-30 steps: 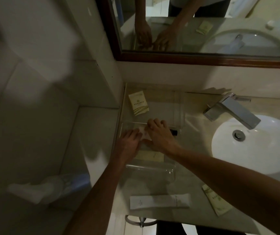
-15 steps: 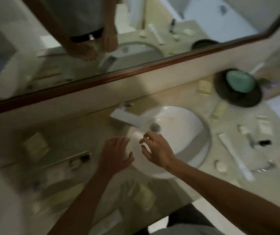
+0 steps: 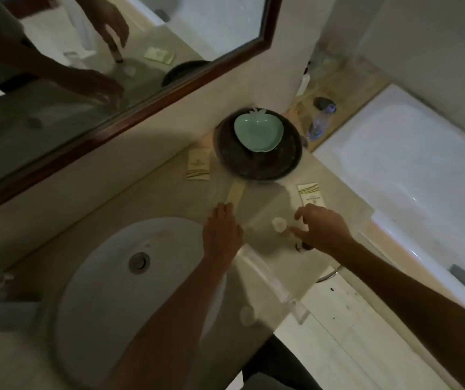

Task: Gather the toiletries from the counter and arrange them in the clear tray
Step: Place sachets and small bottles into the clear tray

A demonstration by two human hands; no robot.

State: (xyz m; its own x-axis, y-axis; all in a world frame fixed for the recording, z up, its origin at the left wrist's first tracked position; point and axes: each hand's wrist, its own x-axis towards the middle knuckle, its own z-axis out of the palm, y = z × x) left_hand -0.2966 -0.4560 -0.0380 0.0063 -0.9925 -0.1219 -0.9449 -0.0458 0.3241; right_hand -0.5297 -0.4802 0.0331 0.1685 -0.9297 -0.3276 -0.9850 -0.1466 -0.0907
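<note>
the view has swung off the clear tray at the far left of the counter, where both hands were a second ago, and across the sink (image 3: pixel 130 277) to the right end of the counter (image 3: pixel 268 249); the tray itself is out of sight now, somewhere off to the left.

both hands are out over the scattered toiletries. the left hand (image 3: pixel 221 232) lies palm down with fingers loosely spread, its fingertips just at the near end of a pale yellow sachet (image 3: pixel 234 191); it is empty and has not closed on anything. the right hand (image 3: pixel 321 230) is open and curled, thumb and fingers apart, hovering around a small round white cap-like item (image 3: pixel 278 224) with nothing held yet. just past its fingers lies a white packet (image 3: pixel 310 195), and another cream packet (image 3: pixel 199 164) sits beside the dark round dish (image 3: pixel 256 161) that carries a green apple-shaped dish (image 3: pixel 258 132). something small and dark shows just under the right wrist, too dim and blurred to name.

this looks like the gathering step, on the second batch. the next move seems to call for each hand to pinch up one flat, light item, which lie flush on the stone and may need a fingernail edge or a slide to lift, then carry them back left across the basin to the tray.
</note>
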